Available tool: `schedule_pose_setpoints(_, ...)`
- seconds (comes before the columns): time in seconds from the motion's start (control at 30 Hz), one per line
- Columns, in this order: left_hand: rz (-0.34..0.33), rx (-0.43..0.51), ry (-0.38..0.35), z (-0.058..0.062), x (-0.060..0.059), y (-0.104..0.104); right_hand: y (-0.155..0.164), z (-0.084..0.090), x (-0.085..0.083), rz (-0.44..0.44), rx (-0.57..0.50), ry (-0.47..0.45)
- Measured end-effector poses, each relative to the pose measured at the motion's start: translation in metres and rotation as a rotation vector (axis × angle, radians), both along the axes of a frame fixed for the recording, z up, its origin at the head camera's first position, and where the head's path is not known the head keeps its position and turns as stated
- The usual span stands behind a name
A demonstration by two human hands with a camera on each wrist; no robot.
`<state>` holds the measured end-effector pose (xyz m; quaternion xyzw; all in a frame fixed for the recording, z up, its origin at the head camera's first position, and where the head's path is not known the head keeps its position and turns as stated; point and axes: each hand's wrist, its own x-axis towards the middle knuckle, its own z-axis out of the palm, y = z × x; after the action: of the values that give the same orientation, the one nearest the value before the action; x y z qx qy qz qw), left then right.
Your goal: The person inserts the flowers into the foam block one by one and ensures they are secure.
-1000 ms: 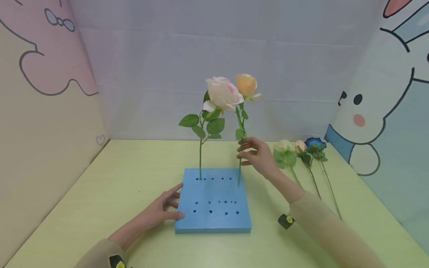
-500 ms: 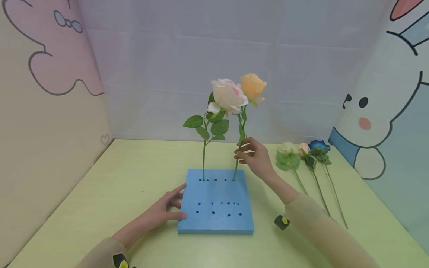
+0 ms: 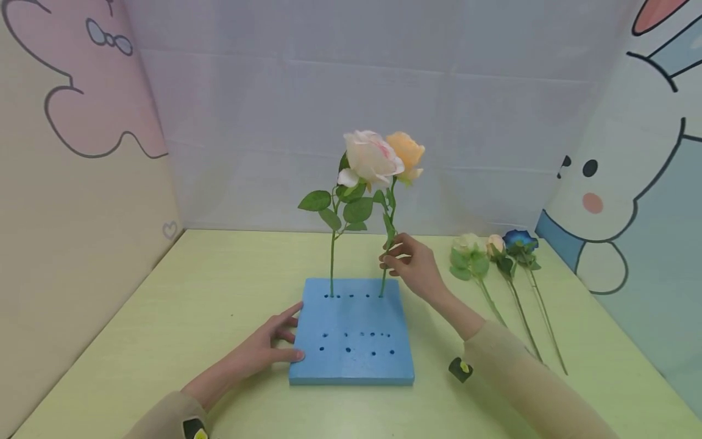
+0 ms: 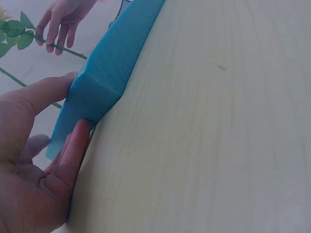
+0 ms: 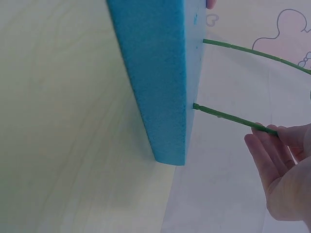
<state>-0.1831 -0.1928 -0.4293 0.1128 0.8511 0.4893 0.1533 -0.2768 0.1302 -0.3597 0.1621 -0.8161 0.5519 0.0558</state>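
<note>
My right hand [image 3: 412,266] pinches the stem of a yellow-orange rose [image 3: 406,152] between thumb and fingers. That stem's lower end sits in a back-row hole of the blue foam board [image 3: 351,317], near its right side. A pale pink rose [image 3: 373,160] stands upright in the same row, further left, its bloom partly covering the yellow one. My left hand [image 3: 274,341] rests against the board's left edge, fingers extended and spread, thumb toward the front corner. In the left wrist view its fingertips [image 4: 82,127] touch the board's side.
On the table's right lie a cream rose [image 3: 468,244], a small peach rose [image 3: 495,246] and a blue rose [image 3: 520,239], stems toward the front. More holes run across the board's middle and front. A pale curtain [image 3: 247,140] hangs behind the table.
The yellow rose's stem has moved left, from near the board's right edge into a back-row hole, and its bloom sits slightly lower. The left hand has stayed at the board's edge.
</note>
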Motion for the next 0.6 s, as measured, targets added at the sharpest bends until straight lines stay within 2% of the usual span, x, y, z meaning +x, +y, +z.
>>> schedule_pose_setpoints(0.33,0.015,-0.006,-0.009,0.0017,0.0014,0.0014,0.0012,-0.0082,0.0002,0.022,0.085,0.004)
schedule_pose_setpoints(0.6,0.000,0.000,0.002,0.0012,0.0015,0.0016,0.0013,-0.0089,0.0030,0.047,0.141,0.045)
